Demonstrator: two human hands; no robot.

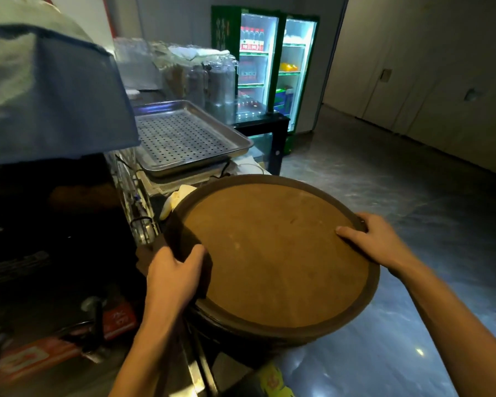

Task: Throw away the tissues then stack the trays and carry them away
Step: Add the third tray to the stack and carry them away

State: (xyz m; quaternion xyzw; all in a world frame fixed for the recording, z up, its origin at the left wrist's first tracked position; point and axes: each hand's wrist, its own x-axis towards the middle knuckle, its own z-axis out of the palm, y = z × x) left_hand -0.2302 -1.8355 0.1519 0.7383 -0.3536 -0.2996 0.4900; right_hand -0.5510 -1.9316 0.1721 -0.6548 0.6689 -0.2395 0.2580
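Note:
A stack of round brown trays (272, 253) fills the middle of the view, the top one bare with a dark raised rim. My left hand (173, 277) grips the stack's near left rim, thumb over the edge. My right hand (375, 239) holds the right rim, thumb lying on the top tray's surface. The stack is level, over the edge of a counter at the left. I see no tissues on the trays.
A perforated metal tray (184, 138) sits on the counter just beyond the stack. Dark equipment (55, 224) and a blue-grey cloth (46, 90) crowd the left. A lit drinks fridge (269, 70) stands behind. Glossy grey floor (413, 196) stretches to the right.

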